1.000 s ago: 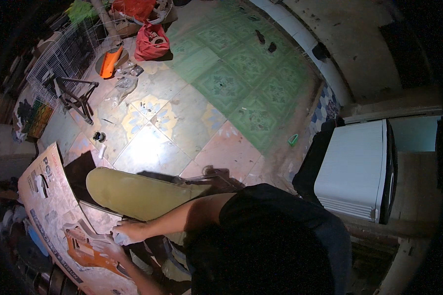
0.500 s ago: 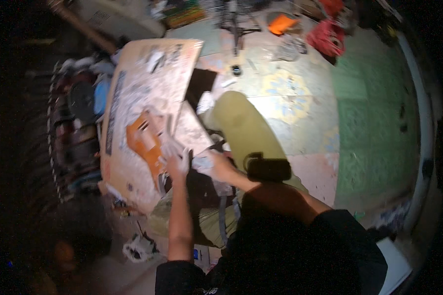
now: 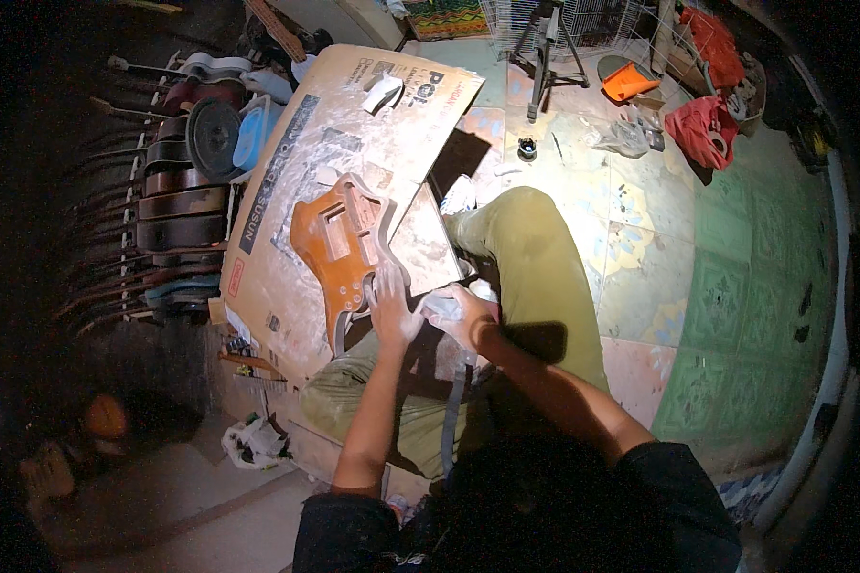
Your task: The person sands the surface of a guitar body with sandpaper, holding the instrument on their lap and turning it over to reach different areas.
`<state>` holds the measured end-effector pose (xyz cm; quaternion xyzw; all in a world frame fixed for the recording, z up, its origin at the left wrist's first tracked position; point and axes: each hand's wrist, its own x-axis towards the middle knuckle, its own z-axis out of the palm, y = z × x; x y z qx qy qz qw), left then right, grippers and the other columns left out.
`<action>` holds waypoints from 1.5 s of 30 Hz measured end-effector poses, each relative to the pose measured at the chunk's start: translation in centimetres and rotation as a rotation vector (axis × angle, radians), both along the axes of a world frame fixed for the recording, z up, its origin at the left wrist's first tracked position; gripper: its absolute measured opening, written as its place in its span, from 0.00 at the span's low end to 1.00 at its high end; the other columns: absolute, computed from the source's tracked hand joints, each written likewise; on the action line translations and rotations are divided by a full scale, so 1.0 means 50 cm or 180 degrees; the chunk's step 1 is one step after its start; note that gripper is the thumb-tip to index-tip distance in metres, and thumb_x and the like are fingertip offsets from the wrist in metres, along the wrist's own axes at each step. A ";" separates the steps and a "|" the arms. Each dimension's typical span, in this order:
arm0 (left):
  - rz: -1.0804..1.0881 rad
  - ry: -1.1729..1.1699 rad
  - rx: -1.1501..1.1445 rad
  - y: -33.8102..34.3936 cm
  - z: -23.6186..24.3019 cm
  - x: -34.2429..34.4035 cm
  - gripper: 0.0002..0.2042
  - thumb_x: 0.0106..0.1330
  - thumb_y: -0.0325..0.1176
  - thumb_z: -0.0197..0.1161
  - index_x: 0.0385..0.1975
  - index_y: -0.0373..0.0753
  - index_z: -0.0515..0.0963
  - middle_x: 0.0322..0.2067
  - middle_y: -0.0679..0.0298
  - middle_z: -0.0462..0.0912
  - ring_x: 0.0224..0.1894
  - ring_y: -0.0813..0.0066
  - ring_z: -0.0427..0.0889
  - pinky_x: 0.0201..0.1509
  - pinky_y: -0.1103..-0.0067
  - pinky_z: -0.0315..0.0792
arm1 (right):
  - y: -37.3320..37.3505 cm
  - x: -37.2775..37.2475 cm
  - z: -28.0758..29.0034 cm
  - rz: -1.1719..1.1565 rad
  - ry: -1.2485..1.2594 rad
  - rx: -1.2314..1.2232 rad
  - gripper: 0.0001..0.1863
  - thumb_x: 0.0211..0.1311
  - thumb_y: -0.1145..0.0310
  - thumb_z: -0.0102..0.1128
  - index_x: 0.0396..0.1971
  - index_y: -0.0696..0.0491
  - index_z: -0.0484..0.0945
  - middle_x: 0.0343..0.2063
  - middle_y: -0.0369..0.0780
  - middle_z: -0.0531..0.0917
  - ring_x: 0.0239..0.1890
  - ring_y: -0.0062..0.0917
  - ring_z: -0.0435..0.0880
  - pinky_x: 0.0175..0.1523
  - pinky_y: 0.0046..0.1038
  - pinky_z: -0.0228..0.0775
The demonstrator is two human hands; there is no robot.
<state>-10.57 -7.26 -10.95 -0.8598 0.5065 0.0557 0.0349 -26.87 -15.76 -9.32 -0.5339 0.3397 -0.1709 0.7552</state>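
Note:
An orange-brown electric guitar body (image 3: 317,234) with routed cavities and pale, dusty side edges lies on a cardboard sheet in front of me. My left hand (image 3: 389,310) lies along its near right edge, fingers stretched out and dusted white. Close by, my right hand (image 3: 468,317) is closed around a folded pale grey sheet (image 3: 441,306) that looks like sandpaper. The left thumb comes near this sheet; whether they touch, I cannot tell. Both hands are above my lap, between my bent legs.
White dust covers the cardboard sheet (image 3: 287,310), which also bears a crumpled white scrap (image 3: 382,94). Several guitars (image 3: 177,208) stand in a row at left. Toward the back are a black stand (image 3: 548,57), an orange scoop-like piece (image 3: 629,82) and a red plastic bag (image 3: 702,132).
The view has shifted, so the scene sits farther right and looks sharper. My hands have come closer together, the left still at the guitar body and the right still with the pale sheet.

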 end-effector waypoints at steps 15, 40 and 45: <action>-0.0372 0.0507 -0.0123 0.027 0.024 -0.039 0.49 0.55 0.55 0.65 0.71 0.31 0.52 0.73 0.48 0.50 0.76 0.53 0.46 0.77 0.54 0.39 | -0.002 0.006 -0.025 -0.0001 0.0058 0.0034 0.24 0.54 0.69 0.72 0.50 0.58 0.76 0.45 0.45 0.82 0.48 0.29 0.83 0.54 0.29 0.74; 0.2302 0.0662 -0.0425 0.147 0.041 0.128 0.45 0.57 0.62 0.64 0.73 0.52 0.54 0.63 0.39 0.65 0.63 0.36 0.65 0.64 0.53 0.63 | -0.001 -0.015 0.029 0.0307 0.0486 -0.1329 0.22 0.53 0.67 0.74 0.46 0.57 0.77 0.41 0.45 0.85 0.44 0.30 0.84 0.51 0.30 0.74; 0.3083 0.0818 -0.0434 0.057 0.036 0.050 0.46 0.58 0.67 0.61 0.74 0.59 0.49 0.63 0.36 0.64 0.62 0.34 0.67 0.61 0.49 0.67 | -0.010 -0.018 -0.003 0.0178 0.0351 -0.1563 0.23 0.53 0.67 0.73 0.48 0.58 0.77 0.44 0.46 0.83 0.47 0.32 0.82 0.54 0.30 0.72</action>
